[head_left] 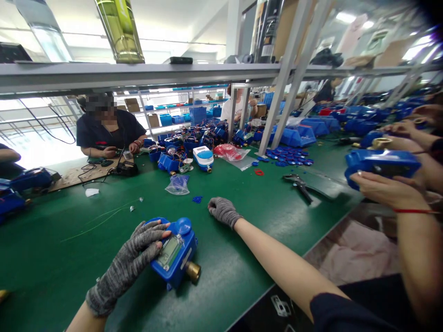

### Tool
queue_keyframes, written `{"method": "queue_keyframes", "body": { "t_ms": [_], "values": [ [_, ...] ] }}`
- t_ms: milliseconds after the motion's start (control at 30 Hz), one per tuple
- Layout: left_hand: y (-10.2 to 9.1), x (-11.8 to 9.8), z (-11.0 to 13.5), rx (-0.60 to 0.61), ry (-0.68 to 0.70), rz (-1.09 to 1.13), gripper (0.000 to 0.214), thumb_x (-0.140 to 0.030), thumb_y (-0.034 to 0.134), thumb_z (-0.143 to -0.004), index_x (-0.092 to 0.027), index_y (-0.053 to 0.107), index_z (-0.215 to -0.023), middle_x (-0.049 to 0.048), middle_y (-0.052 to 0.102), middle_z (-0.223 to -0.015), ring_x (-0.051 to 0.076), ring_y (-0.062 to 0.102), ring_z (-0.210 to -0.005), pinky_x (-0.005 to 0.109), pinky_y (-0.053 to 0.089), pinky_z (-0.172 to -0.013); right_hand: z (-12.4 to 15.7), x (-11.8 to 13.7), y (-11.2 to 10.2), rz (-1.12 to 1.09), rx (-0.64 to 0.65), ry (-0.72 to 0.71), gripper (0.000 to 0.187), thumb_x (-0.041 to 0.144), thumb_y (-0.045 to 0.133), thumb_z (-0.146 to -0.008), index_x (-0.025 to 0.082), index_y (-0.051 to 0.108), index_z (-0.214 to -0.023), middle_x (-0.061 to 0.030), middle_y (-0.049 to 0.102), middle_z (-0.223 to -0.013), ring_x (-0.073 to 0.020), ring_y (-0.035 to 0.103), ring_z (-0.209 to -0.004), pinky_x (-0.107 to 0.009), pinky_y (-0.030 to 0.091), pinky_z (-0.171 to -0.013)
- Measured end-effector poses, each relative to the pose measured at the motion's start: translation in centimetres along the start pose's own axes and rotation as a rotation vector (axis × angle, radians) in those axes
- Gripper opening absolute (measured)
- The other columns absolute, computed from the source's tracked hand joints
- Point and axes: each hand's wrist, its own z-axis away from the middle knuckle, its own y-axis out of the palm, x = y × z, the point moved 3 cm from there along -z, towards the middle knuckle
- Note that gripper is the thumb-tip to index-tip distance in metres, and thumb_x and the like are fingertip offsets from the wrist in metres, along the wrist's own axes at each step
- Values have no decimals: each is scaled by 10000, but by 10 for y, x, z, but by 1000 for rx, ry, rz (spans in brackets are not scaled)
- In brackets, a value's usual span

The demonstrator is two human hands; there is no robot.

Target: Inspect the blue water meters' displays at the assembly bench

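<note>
My left hand (138,251), in a grey knit glove, lies over a blue water meter (176,253) on the green table (69,258), fingers wrapped across its top beside the small display. The meter has a round blue cap and a brass fitting at its lower end. My right hand (223,211), also gloved, rests curled on the table farther out, fingers bent under. A small blue part (197,199) lies just beyond it. Nothing shows in the right hand.
A co-worker's hands (384,189) hold another blue meter (380,163) at the right. Pliers (299,183), loose blue caps (289,157), a red bag (228,152), a clear bag (178,184) and piled meters (187,147) lie farther back. A seated person (104,133) works at the far left.
</note>
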Motion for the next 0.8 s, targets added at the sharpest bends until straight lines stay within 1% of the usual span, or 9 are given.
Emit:
{"method": "queue_keyframes", "body": {
  "t_ms": [167, 200, 267, 300, 367, 467, 533, 600, 800],
  "values": [
    [0, 4, 1, 19, -6, -6, 286, -374, 554, -940, -393, 616, -1219, -41, 532, -1373, 243, 324, -1373, 509, 114, -1205, -3, 0, -4, -46, 25, 34, 208, 242, 569, -800, 155, 724, -907, -91, 720, -897, -220, 648, -830, -286, 448, -699],
    [0, 4, 1, 21, -7, -6, 289, -372, 553, -941, -393, 614, -1222, -42, 530, -1375, 242, 323, -1374, 507, 113, -1205, -2, 1, -4, -62, 27, 31, 208, 241, 570, -805, 146, 723, -909, -96, 719, -901, -217, 648, -835, -285, 453, -706],
    [0, 3, 0, 20, -10, -3, 289, -373, 554, -940, -394, 614, -1221, -41, 535, -1369, 245, 323, -1373, 510, 106, -1205, 3, 2, -3, -110, 38, -1, 205, 244, 574, -819, 145, 715, -931, -77, 718, -923, -185, 645, -848, -258, 461, -727],
    [1, 3, 0, 18, -11, -1, 287, -376, 555, -938, -394, 617, -1218, -40, 539, -1365, 248, 327, -1371, 512, 106, -1204, 8, 5, -2, -176, 58, -40, 202, 245, 583, -820, 145, 708, -945, -63, 717, -932, -163, 642, -850, -238, 464, -735],
    [1, 1, -1, 18, -8, -1, 284, -382, 557, -936, -394, 624, -1211, -37, 545, -1358, 254, 334, -1367, 516, 113, -1202, 22, 12, -2, -396, 117, -142, 199, 245, 613, -805, 138, 694, -952, -41, 712, -922, -131, 634, -832, -209, 470, -741],
    [1, -2, -2, 16, -9, 2, 277, -390, 556, -933, -390, 635, -1199, -28, 546, -1357, 263, 352, -1354, 520, 147, -1195, 48, 28, -6, -734, 218, -285, 197, 251, 657, -760, 120, 684, -904, -38, 695, -860, -129, 619, -781, -227, 486, -723],
    [0, -3, -3, 8, -11, 4, 272, -395, 564, -927, -387, 643, -1187, -24, 548, -1354, 268, 358, -1347, 523, 166, -1190, 62, 39, -11, -808, 265, -346, 178, 247, 665, -747, 124, 681, -874, -30, 682, -826, -130, 611, -755, -239, 491, -706],
    [0, -3, -3, 3, -11, 0, 274, -398, 567, -924, -385, 645, -1187, -22, 548, -1355, 271, 357, -1347, 525, 166, -1189, 69, 49, -15, -780, 277, -394, 158, 231, 670, -739, 126, 682, -856, -28, 676, -816, -131, 608, -747, -242, 490, -694],
    [1, -1, -2, 16, -22, -2, 285, -386, 556, -933, -388, 629, -1208, -28, 540, -1363, 256, 343, -1358, 510, 155, -1195, 68, 62, -25, -461, 183, -500, 141, 181, 685, -732, 122, 696, -860, -42, 680, -868, -137, 599, -773, -249, 474, -719]
  ]
}}
